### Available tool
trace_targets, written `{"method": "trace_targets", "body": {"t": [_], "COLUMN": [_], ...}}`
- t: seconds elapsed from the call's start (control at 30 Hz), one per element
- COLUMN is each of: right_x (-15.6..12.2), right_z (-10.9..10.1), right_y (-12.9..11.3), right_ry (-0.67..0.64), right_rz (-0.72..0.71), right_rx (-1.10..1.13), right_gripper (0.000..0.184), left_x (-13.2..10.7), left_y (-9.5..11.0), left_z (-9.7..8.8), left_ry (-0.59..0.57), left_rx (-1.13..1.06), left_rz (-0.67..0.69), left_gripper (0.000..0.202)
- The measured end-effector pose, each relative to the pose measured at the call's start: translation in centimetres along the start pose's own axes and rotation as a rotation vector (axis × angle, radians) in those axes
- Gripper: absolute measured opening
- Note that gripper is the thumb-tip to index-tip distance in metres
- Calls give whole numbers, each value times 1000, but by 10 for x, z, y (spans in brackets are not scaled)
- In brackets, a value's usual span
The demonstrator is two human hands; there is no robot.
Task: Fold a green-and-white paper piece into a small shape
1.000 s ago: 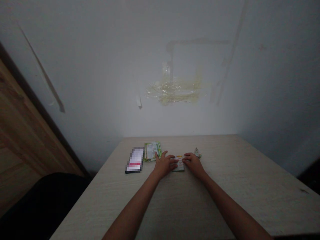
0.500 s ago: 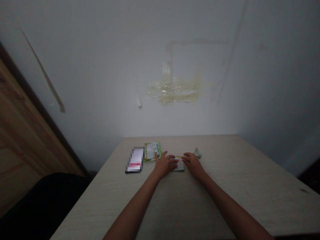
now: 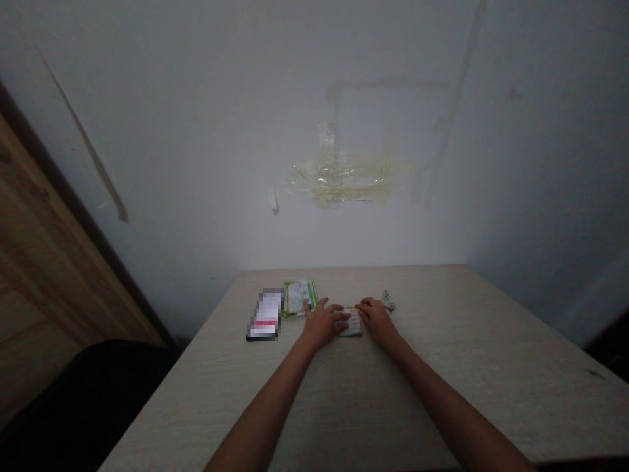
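A small folded packet (image 3: 352,326) with white and green printing lies flat on the table between my hands. My left hand (image 3: 322,326) rests with spread fingers, its fingertips on the packet's left side and its thumb near a larger green packet. The fingers of my right hand (image 3: 377,319) are drawn together at the small packet's upper right edge, by a yellow strip. What lies under those fingertips is hidden. The larger green-and-white packet (image 3: 296,297) lies flat beyond my left hand. A crumpled piece of wrapper (image 3: 388,301) sits just past my right hand.
A phone (image 3: 266,316) with a blurred-out screen lies left of the packets. The pale wooden table (image 3: 472,367) meets a wall (image 3: 344,236) with peeling clear tape (image 3: 344,180). Dark cloth or a seat (image 3: 98,387) and wooden boards (image 3: 44,249) stand at the left.
My right hand has shifted very slightly left along the packet's upper edge. My left hand, the packets and the phone stay put.
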State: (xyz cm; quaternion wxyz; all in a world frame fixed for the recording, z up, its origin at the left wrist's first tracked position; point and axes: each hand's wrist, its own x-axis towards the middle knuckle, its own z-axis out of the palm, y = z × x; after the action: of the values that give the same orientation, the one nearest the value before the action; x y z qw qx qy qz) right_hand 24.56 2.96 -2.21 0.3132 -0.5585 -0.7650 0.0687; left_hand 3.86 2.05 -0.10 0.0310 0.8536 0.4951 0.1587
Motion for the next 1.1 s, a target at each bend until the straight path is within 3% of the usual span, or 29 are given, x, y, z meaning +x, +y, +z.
{"method": "trace_targets", "body": {"t": [0.47, 1.1], "right_x": [-3, -6], "right_z": [-5, -13], "right_y": [4, 11], "right_ry": [26, -101], "right_rz": [54, -10], "right_rx": [174, 163], "right_gripper": [16, 26], "left_x": [-1, -3], "left_y": [0, 2], "left_z": [0, -1], "left_ry": [3, 24], "left_rx": [-7, 6], "left_rz": [-17, -21], "left_gripper": [31, 31]}}
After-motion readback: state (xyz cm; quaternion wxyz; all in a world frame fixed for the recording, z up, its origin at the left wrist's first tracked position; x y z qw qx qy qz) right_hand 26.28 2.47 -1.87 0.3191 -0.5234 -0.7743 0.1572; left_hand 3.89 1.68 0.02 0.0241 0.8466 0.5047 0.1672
